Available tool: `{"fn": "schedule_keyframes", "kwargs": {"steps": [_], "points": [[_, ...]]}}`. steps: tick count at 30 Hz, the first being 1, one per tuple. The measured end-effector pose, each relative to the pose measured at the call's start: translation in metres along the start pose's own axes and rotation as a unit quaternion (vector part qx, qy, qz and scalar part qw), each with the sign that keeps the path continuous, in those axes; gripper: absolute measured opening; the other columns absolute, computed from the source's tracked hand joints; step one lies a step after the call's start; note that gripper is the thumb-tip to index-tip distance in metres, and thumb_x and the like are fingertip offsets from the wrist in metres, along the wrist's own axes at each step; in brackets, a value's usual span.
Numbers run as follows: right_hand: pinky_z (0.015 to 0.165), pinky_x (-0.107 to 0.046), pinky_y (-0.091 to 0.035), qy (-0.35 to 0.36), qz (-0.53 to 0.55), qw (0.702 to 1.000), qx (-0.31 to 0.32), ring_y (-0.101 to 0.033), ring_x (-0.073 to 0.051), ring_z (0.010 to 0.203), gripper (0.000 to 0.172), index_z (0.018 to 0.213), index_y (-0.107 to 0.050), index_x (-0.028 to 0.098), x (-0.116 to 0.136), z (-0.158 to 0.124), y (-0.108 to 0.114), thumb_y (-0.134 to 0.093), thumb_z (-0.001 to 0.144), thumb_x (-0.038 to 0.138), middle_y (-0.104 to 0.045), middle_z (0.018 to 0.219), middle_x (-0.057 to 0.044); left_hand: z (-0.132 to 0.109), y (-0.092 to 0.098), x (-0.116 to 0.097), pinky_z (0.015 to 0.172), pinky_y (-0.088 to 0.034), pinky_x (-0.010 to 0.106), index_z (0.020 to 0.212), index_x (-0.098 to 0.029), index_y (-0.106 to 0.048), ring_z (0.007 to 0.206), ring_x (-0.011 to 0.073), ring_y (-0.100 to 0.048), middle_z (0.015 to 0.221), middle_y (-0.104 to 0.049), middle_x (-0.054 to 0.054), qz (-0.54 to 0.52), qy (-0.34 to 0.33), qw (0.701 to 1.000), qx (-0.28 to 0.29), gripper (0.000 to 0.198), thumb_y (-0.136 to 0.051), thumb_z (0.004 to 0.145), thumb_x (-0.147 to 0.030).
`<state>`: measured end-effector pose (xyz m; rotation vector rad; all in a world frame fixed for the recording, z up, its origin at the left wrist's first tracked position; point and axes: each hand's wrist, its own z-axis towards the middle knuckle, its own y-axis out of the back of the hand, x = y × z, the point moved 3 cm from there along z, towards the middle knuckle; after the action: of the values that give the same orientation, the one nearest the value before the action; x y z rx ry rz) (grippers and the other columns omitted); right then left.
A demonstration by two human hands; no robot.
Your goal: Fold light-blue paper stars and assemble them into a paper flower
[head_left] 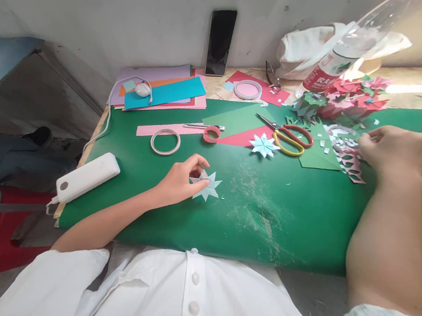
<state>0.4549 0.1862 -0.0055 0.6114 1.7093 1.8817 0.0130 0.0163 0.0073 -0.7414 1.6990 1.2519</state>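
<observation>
My left hand point(180, 180) pinches a pale blue folded paper star point(208, 187) that lies on the green table mat point(265, 219). My right hand point(396, 147) reaches far right with its fingers curled among white and pink paper scraps point(347, 154); what it grips is too small to name. A second pale blue paper star point(264, 145) lies near the middle, beside red and yellow scissors point(290, 136).
Tape rings point(165, 141) point(211, 134), a pink paper strip point(168, 130), stacked coloured sheets point(161, 90), a white power bank point(88, 177) with cable, a phone point(220, 41) leaning on the wall, a plastic bottle point(343, 46), and red and green paper flowers point(345, 99).
</observation>
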Motion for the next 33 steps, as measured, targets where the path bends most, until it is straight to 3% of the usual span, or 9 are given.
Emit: {"fn": "schedule_keyframes", "kwargs": {"steps": [7,11,15,17,20,23,25,28,33], "points": [[0.060,-0.037,-0.017,0.072,0.069,0.995,-0.017,-0.059,-0.014,0.069,0.016,0.071,-0.080,0.009,-0.004,0.015,-0.020,-0.086,0.064,0.023,-0.073,0.093,-0.028,0.000,0.003,0.000,0.080,-0.050,0.026,0.102,-0.021,-0.053,0.072,0.0102,-0.052,0.076,-0.052,-0.004,-0.002,-0.002,1.000,-0.014,0.022,-0.063,0.083,-0.027],[0.060,-0.039,-0.019,0.079,0.040,0.996,0.006,-0.066,-0.025,0.087,0.031,0.098,-0.080,0.009,0.005,-0.004,-0.005,-0.081,0.071,0.025,-0.070,0.099,-0.032,0.001,0.003,0.001,0.075,-0.048,0.025,0.102,-0.021,-0.053,0.072,0.0102,-0.049,0.076,-0.050,-0.004,0.005,-0.001,1.000,-0.011,0.022,-0.062,0.084,-0.028],[0.062,-0.037,-0.023,0.163,0.081,0.981,-0.061,-0.067,-0.027,0.092,0.029,0.100,-0.078,0.007,0.036,-0.052,0.019,-0.075,0.079,0.026,-0.072,0.093,-0.027,0.001,0.002,0.001,0.071,-0.045,0.023,0.104,-0.021,-0.052,0.075,0.0109,-0.051,0.079,-0.052,-0.003,0.016,0.003,1.000,0.004,0.023,-0.061,0.084,-0.030],[0.062,-0.032,-0.029,0.275,0.176,0.940,-0.103,-0.064,-0.017,0.076,0.022,0.088,-0.075,0.007,0.057,-0.086,0.027,-0.073,0.082,0.027,-0.073,0.080,-0.019,0.001,0.001,0.001,0.067,-0.044,0.023,0.104,-0.021,-0.051,0.073,0.0102,-0.052,0.080,-0.054,-0.003,0.013,0.012,1.000,0.019,0.025,-0.062,0.084,-0.030],[0.056,-0.025,-0.034,0.465,0.332,0.815,-0.099,-0.050,-0.009,0.054,0.028,0.067,-0.063,0.014,0.085,-0.151,0.033,-0.064,0.089,0.031,-0.062,0.058,-0.006,0.000,-0.001,0.001,0.062,-0.042,0.022,0.104,-0.022,-0.049,0.068,0.0093,-0.053,0.078,-0.057,-0.004,-0.003,0.030,0.999,0.041,0.030,-0.065,0.081,-0.031],[0.053,-0.023,-0.036,0.599,0.423,0.676,-0.072,-0.042,-0.009,0.048,0.027,0.074,-0.057,0.019,0.099,-0.221,0.037,-0.049,0.098,0.028,-0.053,0.054,0.001,-0.001,-0.002,0.000,0.065,-0.043,0.022,0.105,-0.023,-0.049,0.069,0.0097,-0.055,0.077,-0.062,-0.005,-0.007,0.028,0.998,0.051,0.034,-0.068,0.078,-0.030],[0.055,-0.023,-0.038,0.658,0.428,0.619,-0.020,-0.049,-0.010,0.054,0.018,0.086,-0.057,0.020,0.104,-0.259,0.036,-0.048,0.099,0.027,-0.060,0.066,0.000,-0.001,-0.002,0.001,0.066,-0.044,0.023,0.105,-0.023,-0.049,0.069,0.0101,-0.057,0.078,-0.067,-0.004,-0.003,0.024,0.998,0.057,0.035,-0.069,0.078,-0.030],[0.056,-0.023,-0.038,0.692,0.423,0.585,0.016,-0.050,-0.011,0.058,0.011,0.089,-0.052,0.021,0.105,-0.290,0.035,-0.049,0.098,0.026,-0.058,0.067,0.001,-0.002,-0.004,0.001,0.068,-0.045,0.024,0.105,-0.023,-0.050,0.071,0.0113,-0.062,0.082,-0.072,-0.003,-0.005,0.015,0.997,0.078,0.032,-0.066,0.079,-0.029],[0.058,-0.023,-0.037,0.683,0.441,0.580,0.050,-0.047,-0.012,0.060,0.010,0.085,-0.049,0.021,0.105,-0.291,0.030,-0.051,0.095,0.019,-0.054,0.069,0.002,-0.003,-0.005,0.000,0.069,-0.046,0.024,0.103,-0.023,-0.054,0.071,0.0114,-0.062,0.082,-0.073,-0.004,0.003,0.011,0.995,0.095,0.028,-0.065,0.078,-0.027]]}}
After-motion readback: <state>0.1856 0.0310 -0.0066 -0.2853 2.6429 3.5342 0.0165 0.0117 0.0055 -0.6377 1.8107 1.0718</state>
